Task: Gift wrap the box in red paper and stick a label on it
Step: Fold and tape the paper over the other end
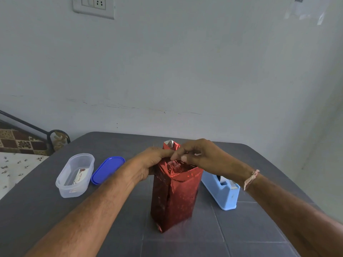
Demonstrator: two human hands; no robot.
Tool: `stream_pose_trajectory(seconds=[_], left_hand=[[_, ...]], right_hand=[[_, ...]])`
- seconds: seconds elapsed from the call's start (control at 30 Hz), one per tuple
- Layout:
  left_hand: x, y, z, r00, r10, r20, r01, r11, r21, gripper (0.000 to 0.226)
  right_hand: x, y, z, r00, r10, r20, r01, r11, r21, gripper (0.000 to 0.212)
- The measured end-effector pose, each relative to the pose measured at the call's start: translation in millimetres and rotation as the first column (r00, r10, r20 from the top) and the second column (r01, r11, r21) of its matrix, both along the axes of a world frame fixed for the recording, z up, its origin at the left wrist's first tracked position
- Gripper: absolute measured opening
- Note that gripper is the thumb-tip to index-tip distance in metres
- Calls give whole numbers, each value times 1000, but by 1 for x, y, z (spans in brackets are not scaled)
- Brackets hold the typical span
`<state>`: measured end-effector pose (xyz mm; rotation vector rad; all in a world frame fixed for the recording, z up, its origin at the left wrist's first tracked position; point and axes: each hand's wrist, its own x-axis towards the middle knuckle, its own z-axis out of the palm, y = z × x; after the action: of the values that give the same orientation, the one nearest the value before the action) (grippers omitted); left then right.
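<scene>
The box [173,203] stood on end in the middle of the tabletop [259,230]. Its sides were sheathed in red paper [172,170], but the top end was not yet closed. The left hand [148,164] was curled round the paper at the top's 9 o'clock edge, gripping the gathered fold. The right hand [196,154] lay over from 3 o'clock, its fingertips pinching the crumpled paper near the centre. A flap [170,144] at 12 o'clock stood upright, showing its silver lining.

The main risk looked to be spring-back. Foil paper of this kind holds a crease poorly, so freeing a hand to fetch tape would likely let the folds reopen. The tape dispenser [220,191] sat just beside the box at 3 o'clock, so it would probably be the right hand that let go. A sideways press on so tall and narrow a box could also tip it. Hard pinching might tear the foil at a corner, and the seam down the near face seemed to gape slightly. The label [79,178] lay in a clear container [64,188] at 9 o'clock, with the blue lid [107,169] beside it.
</scene>
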<state>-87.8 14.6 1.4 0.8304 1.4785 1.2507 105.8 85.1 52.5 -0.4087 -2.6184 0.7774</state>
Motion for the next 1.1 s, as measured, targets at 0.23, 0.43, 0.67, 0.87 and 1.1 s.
stream_pose_trajectory(seconds=[0.23,0.43,0.67,0.87,1.1], left_hand=[[3,1,1,999,13,-36,-13,1000,0,39],[2,0,1,999,8,-42,-8,1000,6,42],[0,0,1,997,-5,-79,6,1000,17,39],[0,-3,8,987,-68,-143,78,994,71,36],[5,0,15,952,-124,-280,158,982,101,39]], right_hand=[[14,3,-11,991,39,-125,-18,987,162,30],[17,-1,-16,986,76,-147,-46,979,200,33],[16,-4,-21,983,84,-165,-48,977,208,35],[19,14,-25,880,-416,-228,373,904,-209,43],[11,8,-37,924,-367,-104,193,684,-703,29]])
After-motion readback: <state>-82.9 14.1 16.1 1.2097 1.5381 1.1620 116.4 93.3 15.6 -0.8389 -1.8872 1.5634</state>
